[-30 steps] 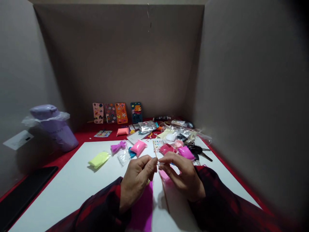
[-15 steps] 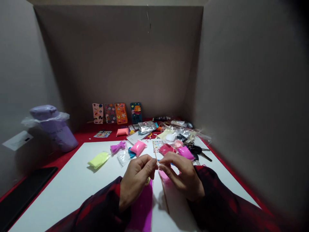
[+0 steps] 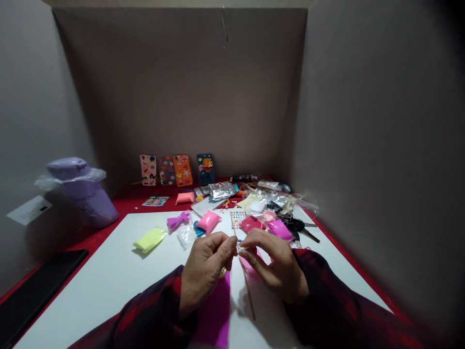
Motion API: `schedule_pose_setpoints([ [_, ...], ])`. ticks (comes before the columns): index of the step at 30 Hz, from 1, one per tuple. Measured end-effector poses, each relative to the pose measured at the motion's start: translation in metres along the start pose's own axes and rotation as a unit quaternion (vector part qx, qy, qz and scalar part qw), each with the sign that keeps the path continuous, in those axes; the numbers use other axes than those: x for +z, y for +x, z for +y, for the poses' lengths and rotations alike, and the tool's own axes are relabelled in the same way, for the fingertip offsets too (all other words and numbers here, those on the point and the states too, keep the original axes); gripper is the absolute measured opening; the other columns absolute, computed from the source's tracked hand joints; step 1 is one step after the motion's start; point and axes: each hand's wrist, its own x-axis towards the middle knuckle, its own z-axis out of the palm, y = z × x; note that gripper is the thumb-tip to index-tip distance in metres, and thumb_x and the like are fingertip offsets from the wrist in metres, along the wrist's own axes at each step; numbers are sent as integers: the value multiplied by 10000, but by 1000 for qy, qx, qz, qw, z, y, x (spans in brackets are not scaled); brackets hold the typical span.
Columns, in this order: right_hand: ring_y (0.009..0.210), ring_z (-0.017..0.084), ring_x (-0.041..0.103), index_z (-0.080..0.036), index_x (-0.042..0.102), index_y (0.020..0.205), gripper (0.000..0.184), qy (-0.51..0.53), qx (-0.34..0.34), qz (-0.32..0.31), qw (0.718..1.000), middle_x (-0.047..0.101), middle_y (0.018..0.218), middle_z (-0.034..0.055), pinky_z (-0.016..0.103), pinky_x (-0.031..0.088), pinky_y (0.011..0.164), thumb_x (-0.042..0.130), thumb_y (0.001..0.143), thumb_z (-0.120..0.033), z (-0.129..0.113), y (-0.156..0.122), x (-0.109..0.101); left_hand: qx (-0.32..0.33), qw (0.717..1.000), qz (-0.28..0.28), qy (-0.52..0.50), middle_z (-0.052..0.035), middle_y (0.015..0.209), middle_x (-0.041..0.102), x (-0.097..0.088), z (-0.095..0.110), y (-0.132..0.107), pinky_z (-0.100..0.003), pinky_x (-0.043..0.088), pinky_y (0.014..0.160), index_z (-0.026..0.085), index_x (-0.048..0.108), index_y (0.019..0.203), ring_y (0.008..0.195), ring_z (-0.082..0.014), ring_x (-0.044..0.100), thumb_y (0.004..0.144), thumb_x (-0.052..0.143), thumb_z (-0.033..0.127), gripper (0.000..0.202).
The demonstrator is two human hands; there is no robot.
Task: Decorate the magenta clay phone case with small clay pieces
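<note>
My left hand and my right hand meet at the fingertips over the middle of the white board. Each is closed in a pinch, and a small white piece shows between them; its kind is too small to make out. Beneath my left hand and sleeve lies a flat magenta piece, partly covered, with a small yellowish round bit at its top. A thin brown stick runs lengthwise under the fingers. Behind my right fingers a pink packet is partly hidden.
Beyond the hands lie clay packets in yellow, pink, red and magenta. Keys sit at right. Decorated phone cases lean at the back wall. A purple tumbler stands left, near a black slab.
Both hands stay in nearly the same place, with the fingertips shifting only slightly around the small white piece. The whole view has moved a touch.
</note>
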Motion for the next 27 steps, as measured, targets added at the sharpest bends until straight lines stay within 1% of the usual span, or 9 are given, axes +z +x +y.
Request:
schedule_pose_setpoints([
  [6,622,140,523,-159,590,921,73,3,11,-11,1000,584,701,33,287,432,581,553,860,-172,0,1,0,4,1000,2,9,28,481,463,0,1,-1,-210,316,483,146,505,549,467,-80,411,856,478,485,459],
  [9,631,143,516,-159,585,883,60,5,11,-14,1000,578,700,35,292,422,590,526,875,-170,-1,1,-1,0,1000,6,17,22,465,466,0,1,-1,-213,318,487,143,507,528,460,-81,408,858,459,506,493],
  [11,633,142,508,-162,577,847,89,4,16,-20,1000,567,692,32,293,417,593,499,889,-179,-1,1,-2,-4,1000,5,16,16,457,468,0,0,-1,-213,310,478,139,518,521,450,-80,399,856,441,533,523],
  [13,639,142,506,-163,572,833,121,-1,15,-22,1000,562,689,30,291,415,595,475,902,-189,-2,2,-2,-10,1000,-1,4,13,466,476,0,-1,0,-212,296,461,134,558,561,441,-78,389,851,427,561,533],
  [16,658,146,514,-163,574,832,153,-10,4,-29,1000,574,695,36,292,415,603,450,915,-195,-1,3,-3,-16,1000,-9,-7,14,498,483,-1,-3,0,-209,295,457,130,600,657,458,-84,401,840,435,577,510],
  [21,647,140,503,-169,567,807,162,-18,-3,-31,999,570,681,30,282,392,590,452,919,-189,2,1,-1,-16,1000,-17,-3,32,517,435,-1,-3,0,-200,303,482,141,498,585,494,-74,380,829,515,510,443],
  [24,647,138,504,-171,566,800,161,-27,-6,-28,999,570,683,24,278,381,593,456,917,-178,2,0,1,-21,999,-22,-21,34,525,440,-1,-5,1,-202,308,484,139,510,615,492,-71,375,830,521,500,421],
  [27,636,136,499,-168,574,810,147,-32,-19,-22,999,573,673,20,276,372,587,469,912,-174,2,0,1,-31,999,-20,-37,27,550,477,-1,-7,1,-204,313,483,134,534,656,489,-67,383,829,520,510,414],
])
